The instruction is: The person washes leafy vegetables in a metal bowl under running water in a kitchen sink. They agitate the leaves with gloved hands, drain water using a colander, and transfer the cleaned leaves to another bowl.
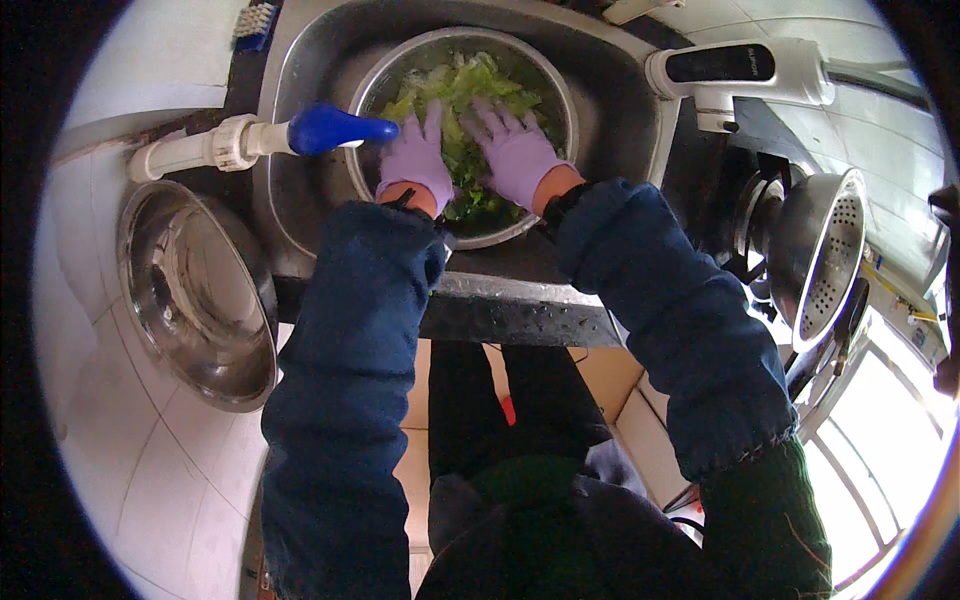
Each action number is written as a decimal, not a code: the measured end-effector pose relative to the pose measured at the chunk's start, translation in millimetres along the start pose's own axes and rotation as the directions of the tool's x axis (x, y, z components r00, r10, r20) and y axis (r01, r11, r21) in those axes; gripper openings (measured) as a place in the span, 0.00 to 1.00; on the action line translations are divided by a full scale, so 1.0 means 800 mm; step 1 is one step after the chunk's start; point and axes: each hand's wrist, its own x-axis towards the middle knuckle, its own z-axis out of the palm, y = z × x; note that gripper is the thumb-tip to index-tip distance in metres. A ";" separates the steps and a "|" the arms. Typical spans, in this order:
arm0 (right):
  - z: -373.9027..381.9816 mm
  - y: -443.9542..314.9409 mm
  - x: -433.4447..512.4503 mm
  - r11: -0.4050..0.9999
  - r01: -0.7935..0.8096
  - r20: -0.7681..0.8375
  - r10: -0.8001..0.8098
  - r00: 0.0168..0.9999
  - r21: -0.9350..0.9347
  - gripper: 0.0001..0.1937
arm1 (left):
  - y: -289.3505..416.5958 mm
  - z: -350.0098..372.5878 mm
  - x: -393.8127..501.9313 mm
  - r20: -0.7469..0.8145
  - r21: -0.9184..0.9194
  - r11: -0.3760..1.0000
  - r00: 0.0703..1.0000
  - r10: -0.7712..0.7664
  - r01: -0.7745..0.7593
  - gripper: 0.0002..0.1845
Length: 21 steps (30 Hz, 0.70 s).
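Note:
Both my hands wear lilac gloves and rest on leafy greens [469, 82] inside a round metal basin [568, 94]. The basin stands in a stainless steel sink [619, 127]. My left hand [416, 159] lies on the left part of the greens, fingers spread and pointing away from me. On the other side, my right hand [519, 156] presses palm down with its fingers apart, slightly blurred. Neither hand grips anything that I can make out. The leaves are pale green at the far side and darker near my wrists; they look wet.
A white pipe tap with a blue lever [330, 130] reaches over the basin's left rim. On the right is a white faucet unit [750, 71]. A large metal bowl [202, 285] leans at left, a metal colander [821, 255] stands at right. A scrub brush [255, 26] lies far left.

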 end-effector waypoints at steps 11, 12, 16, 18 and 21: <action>-0.042 0.035 0.004 0.902 -0.082 0.020 0.081 0.997 0.424 0.36 | -0.044 -0.010 0.007 -0.177 -0.557 0.805 0.976 0.127 -0.206 0.43; -0.039 0.034 0.001 0.868 -0.087 -0.264 0.242 0.934 0.488 0.33 | -0.045 -0.006 0.007 -0.307 -0.518 0.841 0.952 -0.010 -0.158 0.34; -0.010 0.024 0.023 0.657 -0.254 -0.126 0.473 0.872 0.710 0.35 | -0.028 0.021 0.038 -0.241 -0.692 0.717 0.909 -0.339 0.084 0.34; 0.007 0.010 0.043 0.516 -0.303 -0.022 0.531 0.847 0.801 0.36 | -0.024 0.030 0.047 -0.180 -0.833 0.552 0.924 -0.337 0.038 0.32; 0.016 0.011 0.055 0.560 -0.164 -0.046 0.341 0.939 0.812 0.36 | -0.034 0.028 0.035 0.209 -0.978 0.008 0.977 -0.035 0.209 0.24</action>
